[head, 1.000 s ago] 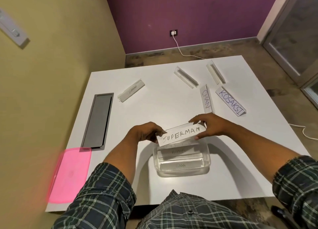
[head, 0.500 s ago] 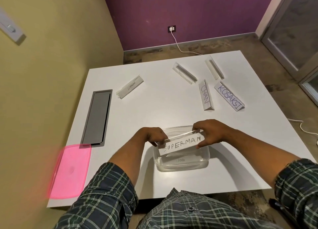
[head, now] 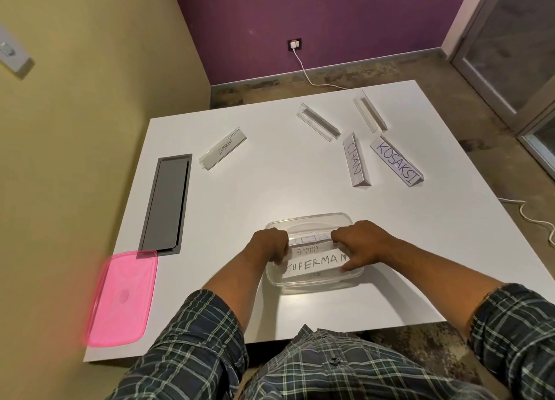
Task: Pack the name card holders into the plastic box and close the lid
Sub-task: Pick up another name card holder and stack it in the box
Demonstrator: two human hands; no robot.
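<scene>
A clear plastic box (head: 309, 219) stands near the table's front edge. Both hands reach into it: my left hand (head: 270, 245) and my right hand (head: 359, 245) grip the two ends of the SUPERMAN name card holder (head: 315, 267), which lies low inside the box on top of other holders. Loose on the table farther back lie the ELEPHANT holder (head: 223, 151), the CHAN holder (head: 355, 160), the KOSAKSI holder (head: 396, 161) and two blank clear holders (head: 318, 122) (head: 370, 114). The pink lid (head: 121, 299) lies at the front left corner.
A grey cable hatch (head: 166, 203) is set into the white table (head: 270, 183) on the left, just behind the lid. A yellow wall runs close along the left side. White cables trail on the floor beyond the table.
Both hands have lowered the SUPERMAN holder from above the box's rim down into the box. The other holders and the lid have not moved.
</scene>
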